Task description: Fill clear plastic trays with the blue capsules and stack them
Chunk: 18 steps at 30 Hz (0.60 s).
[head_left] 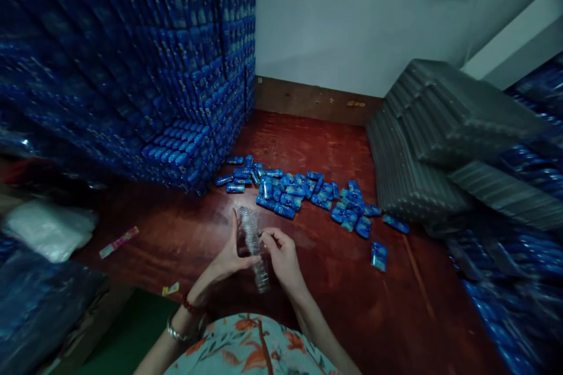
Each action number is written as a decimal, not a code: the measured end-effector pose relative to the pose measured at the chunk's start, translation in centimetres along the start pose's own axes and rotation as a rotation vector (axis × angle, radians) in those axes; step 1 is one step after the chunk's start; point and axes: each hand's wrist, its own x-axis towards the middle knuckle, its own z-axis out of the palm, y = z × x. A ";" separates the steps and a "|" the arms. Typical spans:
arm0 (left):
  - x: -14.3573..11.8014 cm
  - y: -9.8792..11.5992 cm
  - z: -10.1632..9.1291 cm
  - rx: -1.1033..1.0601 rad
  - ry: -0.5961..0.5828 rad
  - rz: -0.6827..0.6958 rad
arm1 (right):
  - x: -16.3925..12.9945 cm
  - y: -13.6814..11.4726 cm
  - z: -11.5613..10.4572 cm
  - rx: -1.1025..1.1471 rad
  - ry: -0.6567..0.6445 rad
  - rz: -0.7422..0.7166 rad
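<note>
A long stack of thin, clear plastic pieces, seemingly nested in one another, lies slanted just above the table in front of me. My left hand is closed around it from the left, fingers along the far side and thumb across the near part. At its right edge my right hand has thumb and fingers pinched together; what is between the fingertips is too small to make out. Just beyond both hands, many small blue printed packs are scattered in a loose band on the dark red table.
Tall walls of blue packs rise at the left. Grey ridged stacks stand at the right, with more blue packs below. A pink strip and a clear plastic bag lie left. A pale wall closes the back.
</note>
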 end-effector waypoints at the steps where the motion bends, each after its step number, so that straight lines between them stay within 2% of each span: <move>1: -0.4 0.0 -0.4 -0.070 -0.001 -0.024 | 0.1 0.1 -0.2 -0.090 0.046 -0.050; 4: -1.8 -0.5 -2.6 -0.294 0.104 -0.107 | 0.2 0.0 -1.4 -0.267 0.092 -0.120; 6: -2.9 -1.1 -4.8 -0.404 0.239 -0.159 | 0.2 -0.3 -2.4 -0.349 0.081 -0.155; 8: -3.7 -1.7 -6.9 -0.459 0.397 -0.167 | 0.0 -0.6 -3.1 -0.485 0.063 -0.251; 10: -4.3 -2.0 -8.7 -0.502 0.512 -0.119 | -0.4 -0.7 -3.3 -0.694 -0.015 -0.379; 12: -4.6 -2.0 -9.8 -0.543 0.569 -0.066 | -0.9 -0.2 -2.9 -0.934 -0.140 -0.508; 15: -4.5 -2.0 -10.7 -0.494 0.699 -0.103 | -2.0 1.3 -1.9 -1.215 -0.288 -0.636; 18: -3.9 -2.2 -11.9 -0.315 0.911 -0.082 | -3.4 2.7 -1.1 -1.323 -0.331 -0.712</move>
